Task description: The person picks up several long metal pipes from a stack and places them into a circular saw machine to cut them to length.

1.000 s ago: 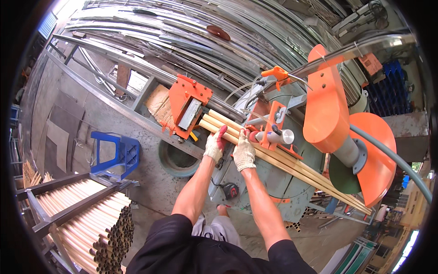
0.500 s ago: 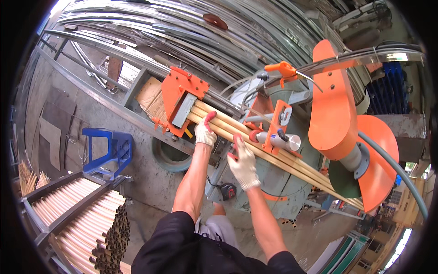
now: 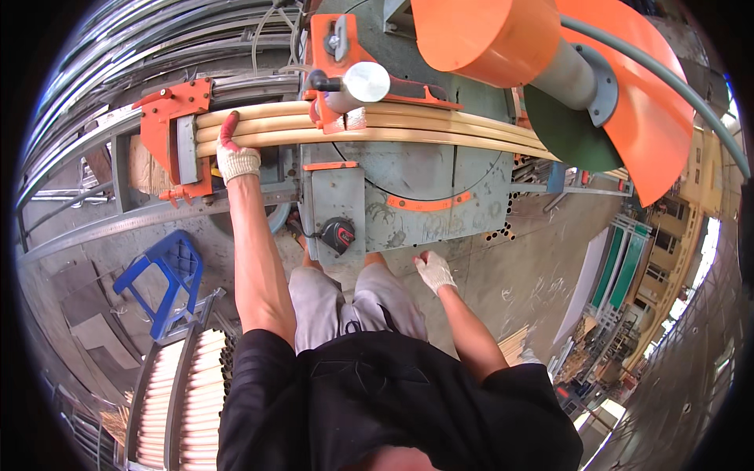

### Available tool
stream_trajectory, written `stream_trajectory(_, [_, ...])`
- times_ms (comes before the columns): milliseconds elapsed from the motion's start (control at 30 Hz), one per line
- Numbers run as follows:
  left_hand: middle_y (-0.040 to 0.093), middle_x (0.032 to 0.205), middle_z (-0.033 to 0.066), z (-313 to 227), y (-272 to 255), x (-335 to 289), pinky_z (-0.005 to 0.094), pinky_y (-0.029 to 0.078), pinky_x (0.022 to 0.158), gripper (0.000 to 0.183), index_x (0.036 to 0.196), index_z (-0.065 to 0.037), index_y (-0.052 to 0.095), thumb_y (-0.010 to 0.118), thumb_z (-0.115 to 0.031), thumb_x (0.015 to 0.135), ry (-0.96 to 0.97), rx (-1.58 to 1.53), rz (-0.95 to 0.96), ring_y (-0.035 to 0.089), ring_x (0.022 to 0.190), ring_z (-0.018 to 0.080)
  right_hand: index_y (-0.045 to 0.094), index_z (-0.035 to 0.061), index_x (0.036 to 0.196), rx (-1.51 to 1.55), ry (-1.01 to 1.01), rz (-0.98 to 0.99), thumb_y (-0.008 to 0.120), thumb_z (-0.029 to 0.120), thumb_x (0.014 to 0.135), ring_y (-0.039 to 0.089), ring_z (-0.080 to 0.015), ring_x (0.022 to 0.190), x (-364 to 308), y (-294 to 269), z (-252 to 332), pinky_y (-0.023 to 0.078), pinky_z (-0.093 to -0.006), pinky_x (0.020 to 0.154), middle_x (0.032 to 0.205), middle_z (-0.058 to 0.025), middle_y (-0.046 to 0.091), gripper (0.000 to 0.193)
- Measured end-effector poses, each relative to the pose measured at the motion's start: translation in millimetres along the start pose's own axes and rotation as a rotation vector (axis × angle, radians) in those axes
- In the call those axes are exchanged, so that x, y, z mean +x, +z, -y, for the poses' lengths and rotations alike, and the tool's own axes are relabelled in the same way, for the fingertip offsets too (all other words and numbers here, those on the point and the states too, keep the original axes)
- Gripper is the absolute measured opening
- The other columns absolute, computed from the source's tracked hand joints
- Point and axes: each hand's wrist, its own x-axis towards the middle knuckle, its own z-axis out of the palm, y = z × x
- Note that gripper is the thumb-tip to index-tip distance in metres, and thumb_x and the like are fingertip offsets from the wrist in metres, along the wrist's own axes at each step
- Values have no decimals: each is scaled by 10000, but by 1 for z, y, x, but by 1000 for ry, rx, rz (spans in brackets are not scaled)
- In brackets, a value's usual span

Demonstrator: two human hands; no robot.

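My left hand (image 3: 236,159), in a white glove with red fingertips, is closed round long tan tubes (image 3: 271,138) close to their left ends. The thumb lies over them, while the other fingers are mostly hidden beneath. The tubes run side by side across the grey saw table (image 3: 408,184), their ends against a grey plate on an orange end stop (image 3: 174,133). A silver clamp cylinder (image 3: 367,82) in an orange bracket stands over them. Just off the table's front edge is my gloved right hand (image 3: 434,272), fingers curled in; what they hold, if anything, cannot be seen.
An orange blade guard (image 3: 628,102) and dark disc (image 3: 561,129) stand at the tubes' right part. A tape measure (image 3: 338,235) lies on the table's front left. A blue plastic stool (image 3: 167,275) and a rack of tubes (image 3: 200,385) stand left on the floor.
My view has turned and shifted. My right hand has left the tubes by the clamp and dropped below the table's front edge. My left hand stays on the tubes by the stop.
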Motion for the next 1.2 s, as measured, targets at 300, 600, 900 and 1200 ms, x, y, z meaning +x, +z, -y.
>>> stream_trajectory(300, [701, 1032, 49, 5, -19, 6, 448, 572, 873, 392, 1025, -100, 717, 859, -65, 661, 57, -174, 81, 683, 926, 256, 729, 92, 1065, -374, -197, 35, 521, 234, 929, 669, -415, 983, 40, 15, 19, 530, -516, 857, 1065, -220, 700, 286])
stream_trajectory(600, [686, 1006, 44, 2, -3, -2, 385, 569, 830, 408, 1031, -45, 699, 864, -35, 658, 59, -181, 40, 673, 884, 235, 677, 2, 1177, -728, -677, -156, 558, 148, 882, 674, -401, 1012, 62, 5, -13, 517, -477, 936, 1084, -250, 686, 349])
stream_trajectory(900, [675, 1170, 56, -14, -43, 12, 438, 513, 966, 599, 1275, -113, 611, 883, -235, 755, 11, -104, 239, 645, 1074, 247, 647, 10, 1156, 780, -447, -67, 603, 169, 948, 686, -198, 795, -167, -332, 147, 573, -311, 691, 974, -119, 704, 265])
stream_trajectory(1200, [682, 1094, 85, -56, -171, -60, 326, 540, 788, 340, 1243, -142, 588, 628, -355, 981, -140, 285, 503, 649, 988, 214, 514, -28, 1151, 1088, -1462, -962, 491, 316, 1016, 517, -297, 1015, -289, -640, 208, 415, -426, 886, 1073, -168, 531, 370])
